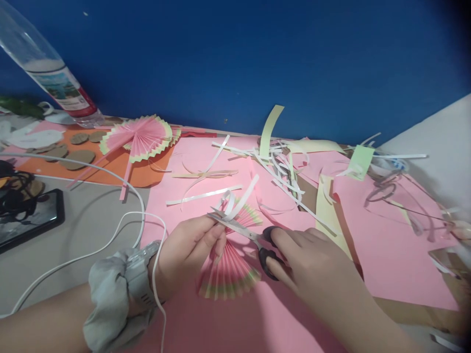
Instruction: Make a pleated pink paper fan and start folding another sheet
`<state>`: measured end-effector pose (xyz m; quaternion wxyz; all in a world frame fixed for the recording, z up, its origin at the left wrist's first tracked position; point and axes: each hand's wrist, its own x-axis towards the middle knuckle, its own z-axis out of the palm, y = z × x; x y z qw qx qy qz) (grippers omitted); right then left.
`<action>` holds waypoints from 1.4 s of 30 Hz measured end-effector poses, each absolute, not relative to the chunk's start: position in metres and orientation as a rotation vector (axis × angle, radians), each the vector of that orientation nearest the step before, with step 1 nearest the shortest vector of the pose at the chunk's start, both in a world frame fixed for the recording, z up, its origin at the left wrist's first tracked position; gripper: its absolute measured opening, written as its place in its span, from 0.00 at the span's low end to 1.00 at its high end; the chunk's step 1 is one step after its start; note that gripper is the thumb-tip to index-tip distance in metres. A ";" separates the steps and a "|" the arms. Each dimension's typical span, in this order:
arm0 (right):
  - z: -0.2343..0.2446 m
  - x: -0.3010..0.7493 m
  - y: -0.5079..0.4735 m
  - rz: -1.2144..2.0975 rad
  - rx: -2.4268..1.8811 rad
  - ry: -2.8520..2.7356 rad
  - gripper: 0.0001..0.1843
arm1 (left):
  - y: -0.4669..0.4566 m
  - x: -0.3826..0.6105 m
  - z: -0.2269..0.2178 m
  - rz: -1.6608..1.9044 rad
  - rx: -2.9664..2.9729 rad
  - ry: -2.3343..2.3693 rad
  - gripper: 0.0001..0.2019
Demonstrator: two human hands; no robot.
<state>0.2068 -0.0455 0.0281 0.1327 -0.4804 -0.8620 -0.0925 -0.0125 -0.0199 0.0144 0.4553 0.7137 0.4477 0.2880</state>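
My left hand [198, 245] pinches a pleated pink paper fan [230, 274] at its narrow middle, its yellow-green edges spreading above and below my fingers. At the pinch, a white paper strip [230, 206] curls up in a loop. My right hand [305, 255] has its fingers through the black handles of a pair of scissors [250, 235]. The blades point left, slightly apart, across the strip close to my left fingertips. Pink paper [206, 323] lies underneath. Whether the blades touch the strip, I cannot tell.
A finished-looking pink paper fan [136, 137] lies on orange paper [154, 171] beside brown cardboard discs [77, 159]. A plastic bottle [62, 88] leans at the back left. A white cable [110, 247] crosses my left wrist. Paper strips [283, 171] pile up by the blue wall [235, 63]; a phone [33, 220] lies left.
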 end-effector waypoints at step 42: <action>0.028 0.205 -0.049 -0.205 -1.462 -2.515 0.08 | -0.021 -0.012 0.014 0.735 1.774 1.092 0.20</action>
